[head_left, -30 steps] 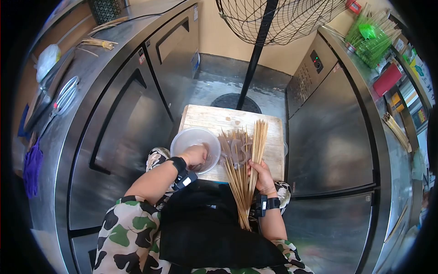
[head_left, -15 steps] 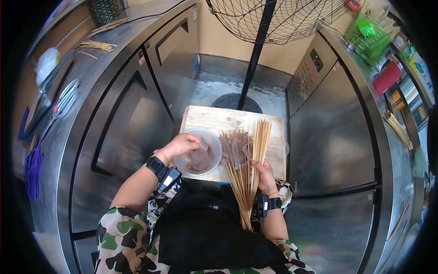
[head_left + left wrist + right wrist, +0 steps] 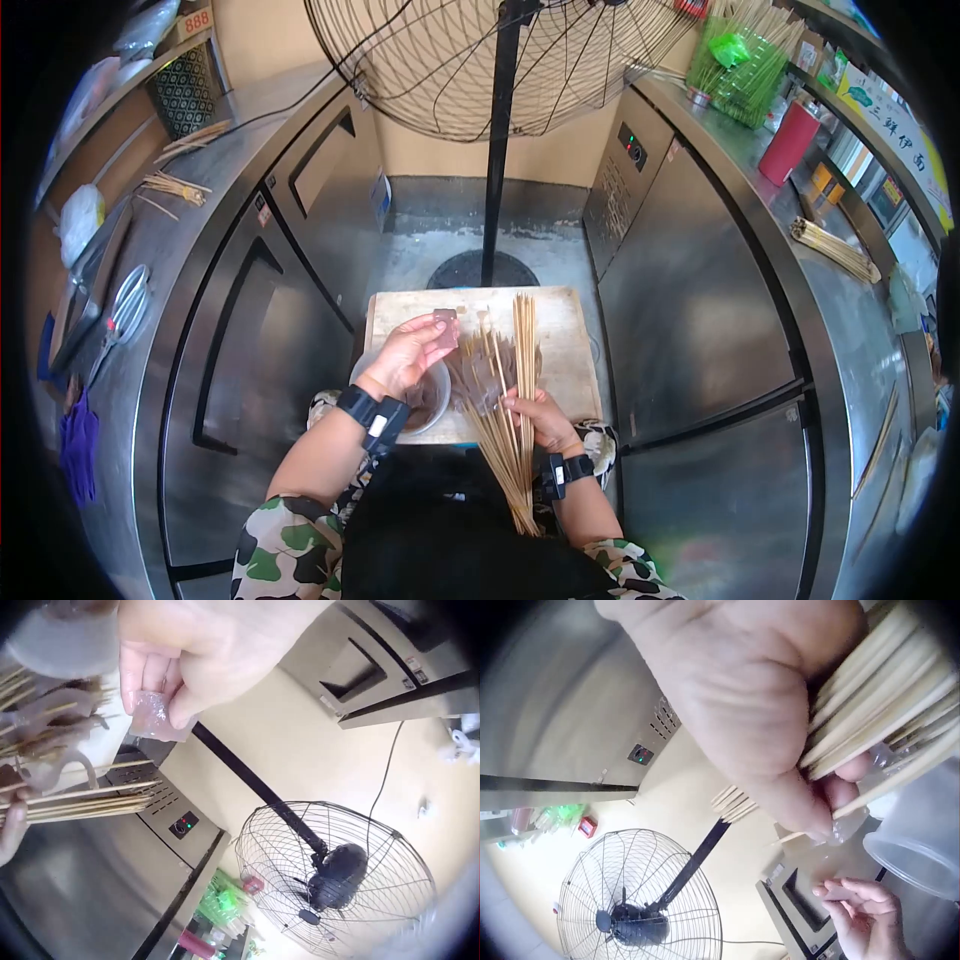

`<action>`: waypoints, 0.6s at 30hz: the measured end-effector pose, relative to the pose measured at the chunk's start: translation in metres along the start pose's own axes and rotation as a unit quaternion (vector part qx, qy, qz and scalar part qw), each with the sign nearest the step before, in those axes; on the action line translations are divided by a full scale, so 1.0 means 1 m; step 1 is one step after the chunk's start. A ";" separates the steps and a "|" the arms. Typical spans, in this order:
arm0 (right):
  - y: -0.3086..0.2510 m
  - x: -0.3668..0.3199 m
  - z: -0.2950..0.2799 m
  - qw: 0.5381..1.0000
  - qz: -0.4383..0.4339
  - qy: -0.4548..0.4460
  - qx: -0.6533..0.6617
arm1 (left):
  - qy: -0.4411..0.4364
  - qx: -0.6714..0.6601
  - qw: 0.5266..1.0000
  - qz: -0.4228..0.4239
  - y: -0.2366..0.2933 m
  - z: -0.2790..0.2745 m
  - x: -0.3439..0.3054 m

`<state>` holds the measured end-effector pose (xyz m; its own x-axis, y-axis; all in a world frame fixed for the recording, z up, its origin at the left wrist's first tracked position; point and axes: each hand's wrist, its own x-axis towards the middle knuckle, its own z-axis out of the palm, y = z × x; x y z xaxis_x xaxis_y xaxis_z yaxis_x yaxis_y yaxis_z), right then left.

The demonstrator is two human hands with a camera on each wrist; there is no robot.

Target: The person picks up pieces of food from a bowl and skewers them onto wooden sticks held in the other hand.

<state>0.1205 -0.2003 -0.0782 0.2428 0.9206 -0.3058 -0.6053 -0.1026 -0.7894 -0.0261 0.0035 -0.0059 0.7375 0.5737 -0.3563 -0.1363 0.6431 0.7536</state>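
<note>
My left hand point(image 3: 405, 355) pinches a thin, wet, pinkish-grey translucent slice point(image 3: 156, 718) between thumb and fingers, held up above the far side of a plastic bowl point(image 3: 442, 405). More such pieces lie in the bowl, partly hidden by the forearm. A bunch of bamboo skewers point(image 3: 525, 340) stands upright in my right hand point(image 3: 547, 418), points away from me. One skewer point(image 3: 904, 782) is apart from the bunch, pinched at the thumb and fingertips. Between the hands, several skewers threaded with similar slices point(image 3: 475, 372) lie on a wooden board point(image 3: 565, 350), their bare ends toward me.
Behind the board stands a caged fan point(image 3: 430, 70) on a black pole point(image 3: 495, 200). Steel cabinets point(image 3: 270, 370) flank both sides. The left counter bears a whisk point(image 3: 128, 305) and loose sticks; on the right are a skewer bundle point(image 3: 835, 250) and a green basket point(image 3: 740, 85).
My left hand has come up out of the bowl with a slice and moved forward. In the right hand, one skewer now stands separate from the bunch. The head view has tilted upward.
</note>
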 end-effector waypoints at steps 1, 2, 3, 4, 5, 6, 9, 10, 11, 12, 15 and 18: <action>0.000 0.001 -0.001 1.000 0.001 -0.006 -0.002 | -0.011 -0.008 1.000 0.005 -0.004 0.002 0.012; -0.001 0.002 -0.001 1.000 -0.001 -0.016 -0.007 | -0.013 -0.023 1.000 0.013 -0.006 0.006 0.023; -0.001 0.002 -0.002 1.000 -0.003 -0.024 -0.011 | -0.015 -0.037 0.999 0.019 -0.007 0.012 0.031; -0.001 0.002 -0.002 0.999 -0.005 -0.032 -0.014 | -0.017 -0.051 0.998 0.024 -0.007 0.018 0.038; 0.001 0.004 -0.005 0.999 -0.011 -0.037 -0.017 | -0.015 -0.057 0.998 0.031 -0.007 0.023 0.044; 0.000 0.004 -0.006 0.999 -0.011 -0.040 -0.015 | -0.012 -0.049 0.998 0.030 -0.006 0.029 0.047; -0.004 0.003 -0.004 0.999 -0.012 -0.049 -0.001 | -0.003 -0.013 0.999 0.032 -0.002 0.043 0.052; -0.005 0.003 -0.004 0.999 -0.011 -0.046 -0.008 | -0.001 0.009 0.999 0.038 -0.001 0.046 0.052; -0.005 0.004 -0.004 0.999 -0.010 -0.045 -0.014 | 0.001 0.031 0.999 0.044 -0.001 0.048 0.052; -0.004 0.005 -0.004 0.999 -0.008 -0.043 -0.019 | -0.007 0.047 0.997 0.053 -0.001 0.050 0.051; -0.003 0.007 -0.005 0.999 -0.006 -0.050 -0.012 | -0.024 0.088 0.993 0.078 -0.003 0.051 0.047; -0.004 0.006 -0.004 0.999 -0.012 -0.046 -0.017 | -0.042 0.125 0.984 0.117 -0.005 0.053 0.041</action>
<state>0.1275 -0.1956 -0.0791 0.1854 0.9533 -0.2385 -0.5744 -0.0918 -0.8134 0.0400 -0.0025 0.0048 0.7586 0.6407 -0.1185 -0.1486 0.3472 0.9260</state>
